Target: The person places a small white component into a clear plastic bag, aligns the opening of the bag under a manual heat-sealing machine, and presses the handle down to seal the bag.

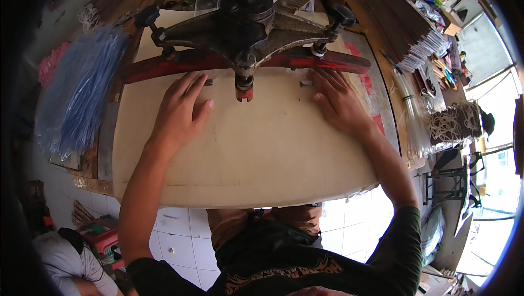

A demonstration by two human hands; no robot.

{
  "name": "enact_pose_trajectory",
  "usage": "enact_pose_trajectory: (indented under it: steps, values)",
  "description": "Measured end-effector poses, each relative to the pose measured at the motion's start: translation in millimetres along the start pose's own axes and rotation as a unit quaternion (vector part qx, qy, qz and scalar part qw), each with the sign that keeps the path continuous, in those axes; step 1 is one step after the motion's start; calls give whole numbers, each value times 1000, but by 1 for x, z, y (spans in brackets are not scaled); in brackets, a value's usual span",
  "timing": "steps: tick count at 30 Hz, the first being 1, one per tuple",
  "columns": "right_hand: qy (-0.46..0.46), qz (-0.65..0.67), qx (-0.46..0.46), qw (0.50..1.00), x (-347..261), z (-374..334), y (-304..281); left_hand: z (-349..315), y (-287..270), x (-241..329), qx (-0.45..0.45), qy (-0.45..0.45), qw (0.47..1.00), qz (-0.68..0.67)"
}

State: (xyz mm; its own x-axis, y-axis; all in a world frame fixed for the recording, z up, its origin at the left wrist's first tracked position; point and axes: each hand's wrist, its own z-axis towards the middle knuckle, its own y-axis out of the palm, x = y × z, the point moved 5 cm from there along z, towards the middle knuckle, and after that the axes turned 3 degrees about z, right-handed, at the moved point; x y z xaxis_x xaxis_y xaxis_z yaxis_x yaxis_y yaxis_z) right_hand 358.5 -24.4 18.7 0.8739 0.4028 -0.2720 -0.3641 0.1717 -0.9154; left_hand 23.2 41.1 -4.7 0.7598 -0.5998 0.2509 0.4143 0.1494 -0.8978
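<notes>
A large cream sheet (245, 154) covers the work surface in front of me. My left hand (183, 111) lies on it with its fingers stretched toward the red bar (202, 66) of a dark metal machine frame (245, 25). Beside those fingertips is a small dark piece (209, 82). On the other side, my right hand (339, 104) also rests flat on the sheet, its fingertips close to the bar. Another small dark piece (305, 83) sits next to them. Between both hands, a red notched metal tip (244, 95) hangs from the frame's center. Neither hand holds anything.
Clear blue plastic (90, 88) lies in a bundle at the left. Brown strips (390, 12) are stacked at the far right, above clear tubing (410, 116) and a brown bundle with pale cords (456, 123). Another person (71, 260) is at the lower left.
</notes>
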Motion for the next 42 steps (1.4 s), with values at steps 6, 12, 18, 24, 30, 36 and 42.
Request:
enact_pose_trajectory:
  steps: [6,12,18,24,30,36,42]
  values:
    - [-13,19,9,1000,4,1,1,2,-1,2,1,-13,1000,-8]
    - [-15,44,19,999,-2,2,-3,2,-4,2,1,-6,1000,-9]
    - [-8,48,22,999,-1,3,-4,5,-4,7,1,-7,1000,-16]
    - [-12,35,14,999,1,5,-3,9,-5,8,-23,12,999,38]
    - [3,19,-8,1000,0,6,-4,7,-4,5,-15,38,997,68]
    - [-1,-61,-27,998,0,5,-3,8,-6,6,-11,39,993,113]
    - [2,-92,-40,995,0,1,1,9,-8,8,-29,32,993,113]
